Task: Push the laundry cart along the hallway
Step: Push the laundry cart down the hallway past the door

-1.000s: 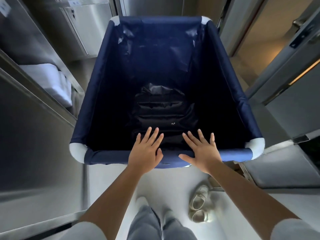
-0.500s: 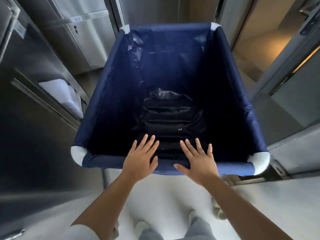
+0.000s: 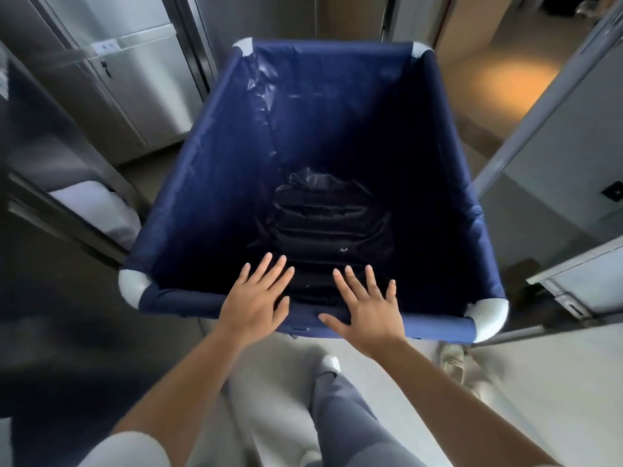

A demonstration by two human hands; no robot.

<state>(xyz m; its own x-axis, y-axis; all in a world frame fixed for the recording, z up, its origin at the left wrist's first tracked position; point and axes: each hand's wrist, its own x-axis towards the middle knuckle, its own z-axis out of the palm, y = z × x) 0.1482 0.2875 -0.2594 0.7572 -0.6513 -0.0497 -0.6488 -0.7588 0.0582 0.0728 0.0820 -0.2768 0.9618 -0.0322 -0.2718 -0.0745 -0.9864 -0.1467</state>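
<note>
The blue laundry cart (image 3: 202, 183) stands in the hallway directly before the person. The left hand (image 3: 258, 303) and right hand (image 3: 369, 310) press flat on its near rim with straight, spread fingers, gripping nothing. A dark bag (image 3: 323, 224) lies inside.

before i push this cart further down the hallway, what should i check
1. Left hand flat on the cart's near rim: ok.
2. Right hand flat on the same rim: ok.
3. Floor ahead free: cannot tell, the cart hides it.
4. Door on the right leaves room for the cart: cannot tell.
5. White shoe on the floor by your feet: not ok, may trip you.
</note>
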